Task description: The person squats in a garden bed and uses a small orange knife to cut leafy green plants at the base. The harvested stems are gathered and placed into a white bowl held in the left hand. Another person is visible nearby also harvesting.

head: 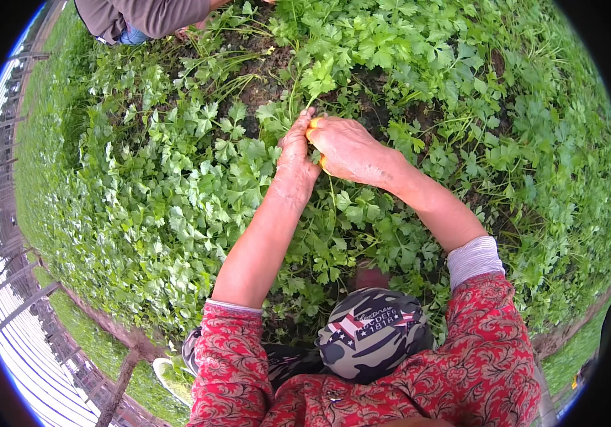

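My left hand and my right hand meet just above a dense bed of leafy celery plants. A thin celery stem rises from between the fingertips, with a bright green leaf at its top. My left hand grips this stem with the thumb and fingers together. Against it, my right hand is curled with the knuckles up, its fingers around the same stem and partly hidden. Yellow coverings show on several right fingers. Below the hands, a slender stalk hangs down.
Another person's sleeved arm reaches in at the top left. Dark soil shows between plants ahead. My camouflage-patterned knee is close below. A pale round container and a post stand at lower left, near plastic sheeting.
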